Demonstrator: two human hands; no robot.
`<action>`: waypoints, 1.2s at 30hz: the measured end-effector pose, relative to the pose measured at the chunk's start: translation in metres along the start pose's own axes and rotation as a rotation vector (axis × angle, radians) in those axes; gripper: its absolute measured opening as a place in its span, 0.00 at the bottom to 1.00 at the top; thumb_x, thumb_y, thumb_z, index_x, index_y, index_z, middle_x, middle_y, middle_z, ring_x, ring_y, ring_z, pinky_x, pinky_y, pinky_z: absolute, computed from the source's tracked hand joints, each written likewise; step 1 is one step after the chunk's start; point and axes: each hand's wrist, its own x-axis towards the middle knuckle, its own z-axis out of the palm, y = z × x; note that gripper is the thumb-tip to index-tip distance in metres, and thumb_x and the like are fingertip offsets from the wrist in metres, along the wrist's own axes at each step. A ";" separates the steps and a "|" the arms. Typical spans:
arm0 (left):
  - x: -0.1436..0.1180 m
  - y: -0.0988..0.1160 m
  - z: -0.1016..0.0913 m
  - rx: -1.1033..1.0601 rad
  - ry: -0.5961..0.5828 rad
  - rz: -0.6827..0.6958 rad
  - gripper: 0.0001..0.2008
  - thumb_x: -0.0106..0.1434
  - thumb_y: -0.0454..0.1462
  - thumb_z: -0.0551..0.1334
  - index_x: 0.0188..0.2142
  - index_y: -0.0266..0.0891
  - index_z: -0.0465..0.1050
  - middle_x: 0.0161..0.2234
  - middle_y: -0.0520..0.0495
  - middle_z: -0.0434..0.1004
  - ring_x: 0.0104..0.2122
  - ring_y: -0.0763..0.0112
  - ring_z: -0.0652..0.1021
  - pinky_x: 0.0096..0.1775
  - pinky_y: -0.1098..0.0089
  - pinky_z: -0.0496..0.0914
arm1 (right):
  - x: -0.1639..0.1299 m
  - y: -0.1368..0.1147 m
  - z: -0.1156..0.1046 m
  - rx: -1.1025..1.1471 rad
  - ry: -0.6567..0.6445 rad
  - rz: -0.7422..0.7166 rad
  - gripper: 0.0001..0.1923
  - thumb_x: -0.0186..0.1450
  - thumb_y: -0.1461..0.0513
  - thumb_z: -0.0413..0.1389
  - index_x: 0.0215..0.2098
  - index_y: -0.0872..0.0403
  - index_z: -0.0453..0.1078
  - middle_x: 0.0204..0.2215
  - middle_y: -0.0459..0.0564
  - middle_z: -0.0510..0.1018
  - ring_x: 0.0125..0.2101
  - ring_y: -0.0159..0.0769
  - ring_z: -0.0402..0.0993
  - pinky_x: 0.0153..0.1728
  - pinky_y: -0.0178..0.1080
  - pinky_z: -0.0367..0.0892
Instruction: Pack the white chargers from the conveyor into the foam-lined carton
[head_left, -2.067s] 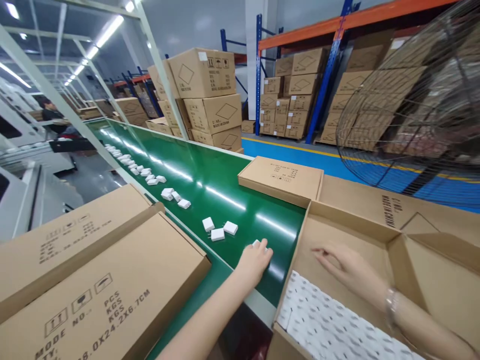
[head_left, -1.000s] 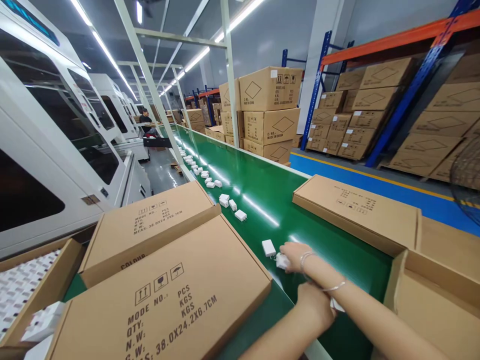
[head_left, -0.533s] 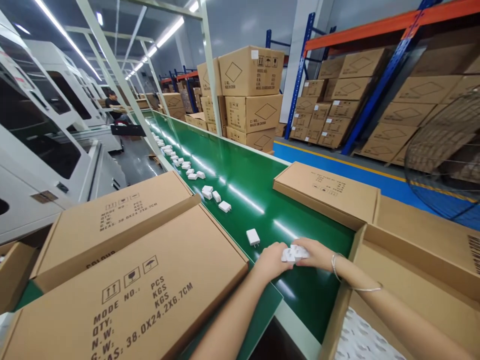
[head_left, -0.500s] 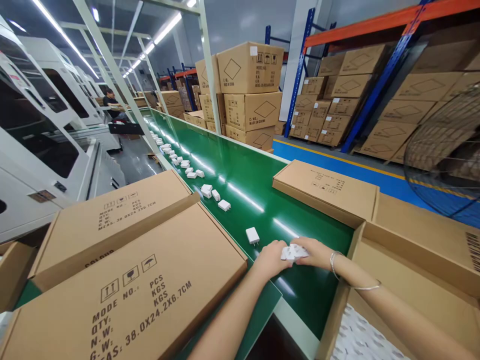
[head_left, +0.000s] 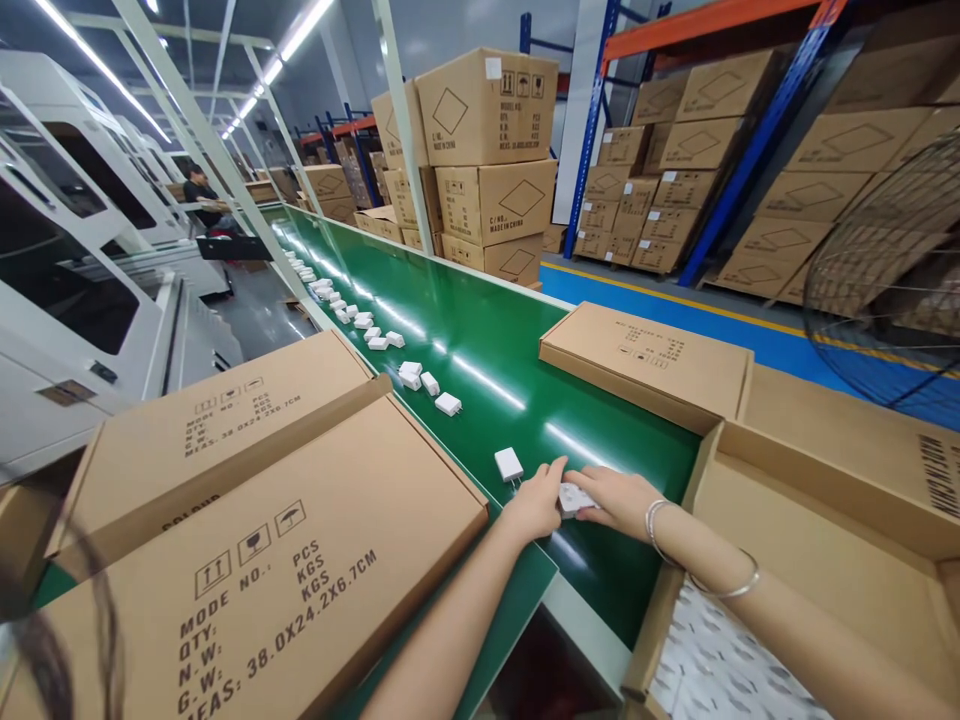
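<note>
now both hands (head_left: 537, 503) (head_left: 615, 497) pinch a white charger (head_left: 571, 497) between them — grip shut, on the belt (head_left: 480, 350).

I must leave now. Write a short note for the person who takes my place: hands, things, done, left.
Left hand and right hand: together on white chargers on the green belt.
One loose charger lies just beyond; a line of more chargers lies further up the belt.
Open carton on the right shows a white layer at its near end.
Left: the chargers on the belt.
</note>
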 end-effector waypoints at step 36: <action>-0.002 0.006 -0.012 0.784 0.084 -0.200 0.17 0.63 0.38 0.46 0.51 0.43 0.61 0.38 0.42 0.69 0.35 0.62 0.75 0.31 0.68 0.67 | -0.167 -0.007 0.018 2.156 0.276 -0.133 0.24 0.61 0.42 0.41 0.42 0.47 0.65 0.28 0.46 0.72 0.24 0.28 0.67 0.24 0.31 0.56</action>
